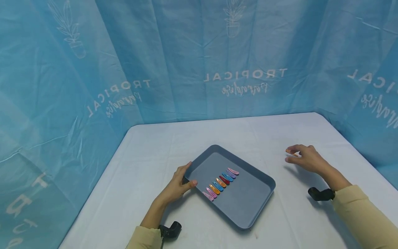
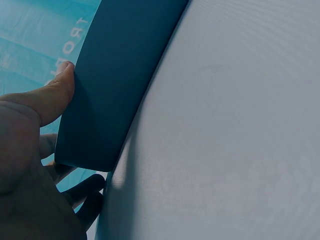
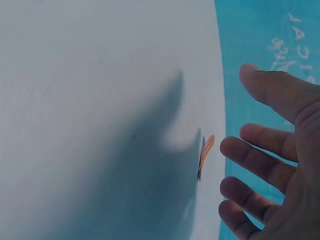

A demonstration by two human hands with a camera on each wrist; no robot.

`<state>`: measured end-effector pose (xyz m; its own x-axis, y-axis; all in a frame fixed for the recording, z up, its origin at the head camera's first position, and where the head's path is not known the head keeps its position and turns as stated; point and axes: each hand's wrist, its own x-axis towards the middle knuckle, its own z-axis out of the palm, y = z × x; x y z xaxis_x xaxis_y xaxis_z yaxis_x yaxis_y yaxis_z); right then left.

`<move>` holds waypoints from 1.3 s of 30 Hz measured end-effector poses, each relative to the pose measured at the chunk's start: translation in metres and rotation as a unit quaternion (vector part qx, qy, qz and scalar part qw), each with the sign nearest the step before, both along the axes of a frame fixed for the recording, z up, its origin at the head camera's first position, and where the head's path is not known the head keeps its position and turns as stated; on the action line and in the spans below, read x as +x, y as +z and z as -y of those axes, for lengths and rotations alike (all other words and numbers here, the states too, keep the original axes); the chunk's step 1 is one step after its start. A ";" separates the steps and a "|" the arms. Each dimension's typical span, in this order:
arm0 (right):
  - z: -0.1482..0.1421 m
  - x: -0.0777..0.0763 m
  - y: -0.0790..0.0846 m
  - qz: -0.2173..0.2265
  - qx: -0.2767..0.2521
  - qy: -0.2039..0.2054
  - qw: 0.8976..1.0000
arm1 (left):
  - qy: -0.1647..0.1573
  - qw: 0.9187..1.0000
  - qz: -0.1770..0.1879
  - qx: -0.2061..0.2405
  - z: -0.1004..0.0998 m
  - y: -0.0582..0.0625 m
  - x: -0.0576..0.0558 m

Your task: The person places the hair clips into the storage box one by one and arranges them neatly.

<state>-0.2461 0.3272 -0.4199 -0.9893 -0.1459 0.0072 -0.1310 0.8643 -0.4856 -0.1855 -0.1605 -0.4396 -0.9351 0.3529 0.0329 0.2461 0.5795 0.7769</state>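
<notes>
A grey-blue tray (image 1: pixel 245 204) lies turned at an angle on the white table. My left hand (image 1: pixel 177 186) grips its left corner, thumb over the near side and fingers around the far side; in the left wrist view the thumb (image 2: pixel 62 92) presses the tray's wall (image 2: pixel 110 90). Several snap hair clips (image 1: pixel 217 183) in pink, purple, orange, blue and red form a slanted row inside the tray. To the right of the tray, my right hand (image 1: pixel 306 159) is over the table with fingers spread from the thumb. An orange hair clip (image 3: pixel 206 156) lies just beyond its fingertips.
The table (image 1: pixel 174 138) has a white cover and rounded far corners. Blue printed curtains (image 1: pixel 186 52) hang behind it and at both sides. Each wrist wears a black camera mount (image 1: pixel 171 230). The tray's raised rim (image 1: pixel 248 164) surrounds the clips.
</notes>
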 end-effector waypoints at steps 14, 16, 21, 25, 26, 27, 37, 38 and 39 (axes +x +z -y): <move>-0.010 0.003 -0.006 0.037 0.015 -0.030 0.999 | -0.004 1.000 -0.002 0.002 0.000 -0.001 -0.001; -0.011 0.003 -0.007 0.038 0.016 -0.034 0.999 | -0.003 1.000 -0.002 0.002 0.001 -0.002 -0.001; -0.012 -0.001 -0.009 0.036 0.018 -0.044 0.998 | 0.000 1.000 0.000 0.003 0.000 -0.002 -0.001; -0.013 -0.004 -0.009 0.037 0.022 -0.044 0.998 | 0.000 1.000 0.000 0.003 0.000 -0.002 -0.001; -0.013 -0.005 -0.010 0.035 0.023 -0.043 0.998 | 0.000 1.000 0.000 0.003 0.000 -0.002 -0.001; -0.013 -0.006 -0.010 0.032 0.024 -0.042 0.998 | 0.000 1.000 0.000 0.003 0.000 -0.002 -0.001; -0.014 -0.011 -0.010 0.016 0.034 -0.044 0.998 | 0.000 1.000 0.000 0.002 0.000 -0.002 -0.001; -0.014 -0.011 -0.009 0.019 0.036 -0.046 0.998 | 0.001 1.000 -0.004 0.002 0.000 -0.003 -0.001; -0.015 -0.012 -0.009 0.023 0.038 -0.049 0.998 | 0.001 1.000 -0.011 0.003 0.000 -0.003 -0.001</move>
<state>-0.2582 0.3421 -0.4291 -0.9978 -0.0476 -0.0459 -0.0238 0.9061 -0.4225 -0.1868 -0.1604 -0.4428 -0.9348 0.3508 0.0552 0.2619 0.5760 0.7744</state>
